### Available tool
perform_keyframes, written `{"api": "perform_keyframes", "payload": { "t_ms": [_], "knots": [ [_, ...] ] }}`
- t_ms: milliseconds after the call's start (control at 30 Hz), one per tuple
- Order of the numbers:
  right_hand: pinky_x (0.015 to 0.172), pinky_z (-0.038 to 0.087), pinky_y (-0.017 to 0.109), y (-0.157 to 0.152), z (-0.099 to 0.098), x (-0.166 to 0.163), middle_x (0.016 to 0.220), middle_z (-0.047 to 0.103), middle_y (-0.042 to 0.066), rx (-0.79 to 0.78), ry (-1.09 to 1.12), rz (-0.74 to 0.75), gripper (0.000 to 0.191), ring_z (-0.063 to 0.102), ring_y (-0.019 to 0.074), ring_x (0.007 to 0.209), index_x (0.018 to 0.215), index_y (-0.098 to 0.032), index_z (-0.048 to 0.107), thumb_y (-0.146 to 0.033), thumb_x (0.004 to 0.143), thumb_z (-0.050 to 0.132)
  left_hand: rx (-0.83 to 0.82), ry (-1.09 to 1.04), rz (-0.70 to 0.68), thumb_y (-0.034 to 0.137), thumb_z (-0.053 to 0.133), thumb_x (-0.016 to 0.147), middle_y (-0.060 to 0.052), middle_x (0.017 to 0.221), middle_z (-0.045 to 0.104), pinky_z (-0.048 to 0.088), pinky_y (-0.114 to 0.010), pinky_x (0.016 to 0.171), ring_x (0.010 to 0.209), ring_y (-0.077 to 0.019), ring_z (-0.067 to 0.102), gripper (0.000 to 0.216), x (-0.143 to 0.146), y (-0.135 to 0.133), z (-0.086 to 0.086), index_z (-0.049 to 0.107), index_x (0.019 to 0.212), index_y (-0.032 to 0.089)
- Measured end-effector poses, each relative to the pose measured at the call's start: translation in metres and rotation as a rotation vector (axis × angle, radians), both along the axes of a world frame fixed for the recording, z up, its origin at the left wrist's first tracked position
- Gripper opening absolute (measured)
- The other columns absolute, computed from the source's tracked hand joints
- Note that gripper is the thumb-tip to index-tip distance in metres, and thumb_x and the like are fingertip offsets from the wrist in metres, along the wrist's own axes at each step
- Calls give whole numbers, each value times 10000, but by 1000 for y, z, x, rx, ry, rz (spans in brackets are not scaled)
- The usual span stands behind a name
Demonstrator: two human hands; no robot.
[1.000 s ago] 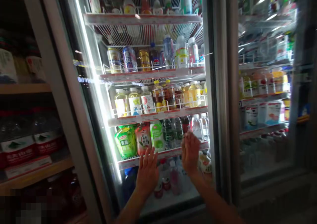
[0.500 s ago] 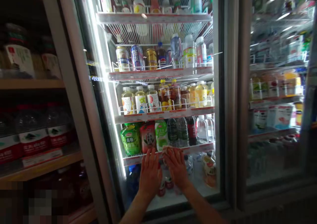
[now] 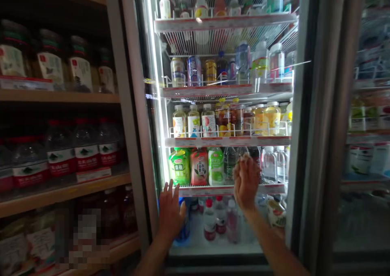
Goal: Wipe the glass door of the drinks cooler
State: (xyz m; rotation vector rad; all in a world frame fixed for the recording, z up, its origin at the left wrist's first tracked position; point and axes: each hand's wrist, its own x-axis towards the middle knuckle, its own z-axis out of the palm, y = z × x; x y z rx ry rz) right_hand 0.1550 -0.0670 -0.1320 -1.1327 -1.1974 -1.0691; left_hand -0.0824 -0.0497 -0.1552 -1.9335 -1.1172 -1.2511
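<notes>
I face a lit drinks fridge with a glass door (image 3: 297, 154). My left hand (image 3: 169, 213) lies flat and open on the glass near the door's lower left edge, fingers spread. My right hand (image 3: 246, 182) presses on the glass further right, fingers together and curled over what seems a small pale cloth, mostly hidden. Behind the glass, between the hands, stand a green bottle (image 3: 179, 167), a red bottle (image 3: 199, 167) and a light green bottle (image 3: 215, 166). Small red-capped bottles (image 3: 209, 224) stand on the fridge floor below.
Wooden shelves (image 3: 61, 97) to the left carry jars above and red-labelled water bottles (image 3: 85, 148) below. A second fridge (image 3: 365, 125) with a glass door stands to the right. Wire shelves of cans and bottles (image 3: 225, 70) fill the upper fridge.
My right hand slid from beside the left hand to the right and up across the glass. My left hand shifted toward the door's left edge. My view turned left.
</notes>
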Motion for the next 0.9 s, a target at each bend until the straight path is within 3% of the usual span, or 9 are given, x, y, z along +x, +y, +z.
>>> {"api": "perform_keyframes", "payload": {
  "t_ms": [67, 167, 200, 333, 500, 667, 833, 900],
  "knots": [
    [1062, 235, 560, 4, 10, -9, 1496, 218, 94, -35, -54, 38, 623, 193, 290, 1373, 1439, -203, 191, -123, 852, 381, -4, -12, 26, 150, 444, 819, -155, 1475, 248, 318, -540, 1037, 1366, -304, 202, 639, -12, 2, 0, 206, 1411, 179],
    [1108, 188, 489, 8, 23, -35, 1450, 344, 32, -226, -464, 193, 630, 222, 230, 1369, 1425, -261, 231, -130, 838, 416, -25, -10, 48, 139, 447, 811, -178, 1458, 274, 327, -531, 1034, 1363, -300, 212, 610, -23, 1, 0, 246, 1387, 150],
    [1114, 177, 478, 10, 28, -45, 1439, 366, 24, -240, -493, 211, 623, 227, 219, 1367, 1421, -275, 242, -135, 840, 420, -32, -19, 56, 139, 454, 806, -182, 1457, 273, 328, -531, 1034, 1362, -302, 215, 608, -26, 1, 0, 256, 1380, 145],
    [1098, 147, 544, 21, 48, -78, 1457, 326, 79, -161, -200, 170, 594, 149, 269, 1385, 1423, -214, 254, -159, 853, 414, -78, -62, 88, 152, 472, 792, -187, 1468, 243, 323, -536, 1035, 1360, -309, 217, 616, -41, -2, 0, 261, 1371, 145],
    [1143, 131, 438, 30, 37, -123, 1416, 406, 0, -292, -767, 365, 551, 229, 187, 1364, 1361, -233, 379, -104, 827, 427, -119, -74, 132, 147, 473, 777, -180, 1464, 249, 311, -534, 1043, 1357, -309, 226, 664, -67, -7, -7, 209, 1385, 158],
    [1129, 89, 510, 37, 34, -154, 1426, 388, 39, -284, -504, 301, 534, 235, 237, 1360, 1351, -209, 394, -88, 832, 415, -160, -98, 189, 145, 470, 776, -210, 1436, 280, 304, -523, 1047, 1353, -313, 231, 602, -84, -16, -13, 278, 1346, 114],
    [1144, 167, 405, 29, 4, -144, 1354, 486, 15, -311, -922, 487, 462, 341, 172, 1307, 1261, -197, 502, -80, 820, 429, -165, -104, 161, 151, 467, 780, -208, 1433, 291, 281, -515, 1061, 1355, -305, 228, 558, -87, -21, -14, 328, 1318, 94],
    [1145, 150, 428, 25, 8, -130, 1371, 466, 5, -319, -842, 450, 499, 295, 174, 1334, 1302, -216, 458, -71, 826, 412, -171, -95, 158, 152, 466, 782, -198, 1444, 277, 282, -519, 1061, 1358, -302, 222, 573, -84, -22, -14, 308, 1331, 110]
  ]
}}
